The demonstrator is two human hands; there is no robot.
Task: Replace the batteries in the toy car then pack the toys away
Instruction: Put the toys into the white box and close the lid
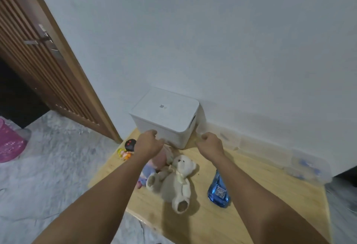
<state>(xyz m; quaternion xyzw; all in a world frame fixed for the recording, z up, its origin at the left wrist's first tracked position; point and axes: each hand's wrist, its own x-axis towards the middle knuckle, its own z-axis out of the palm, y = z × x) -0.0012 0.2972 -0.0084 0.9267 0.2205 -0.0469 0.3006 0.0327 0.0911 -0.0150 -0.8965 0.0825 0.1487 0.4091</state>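
While both arms reach forward over a low wooden table (251,201), the left hand (147,144) and the right hand (209,145) sit at the near lower edge of a white lidded storage box (166,116). Each hand has its fingers curled. The left knuckles touch the front wall of the box; whether either hand truly grips the box or holds anything cannot be told from this angle.

Just under the left wrist lie soft toys: a pink plush (162,155) and a cream teddy bear (173,182) on its back. Left of that hand are a small black toy with red spots (130,145) and a tiny colourful figure (124,153), both close to the table's left edge. No toy car can be made out.

A blue transparent bottle (218,189) stands near the right forearm; judged from here, drawing that arm back could tip it. Dragging the box toward the body would likely shove the plush toys, and the small pieces could drop to the grey floor (48,176).

Behind the box is a white wall (212,40), so it cannot go back. Open tabletop lies to the right and near side. A clear lidded container (307,166) sits at the far right.
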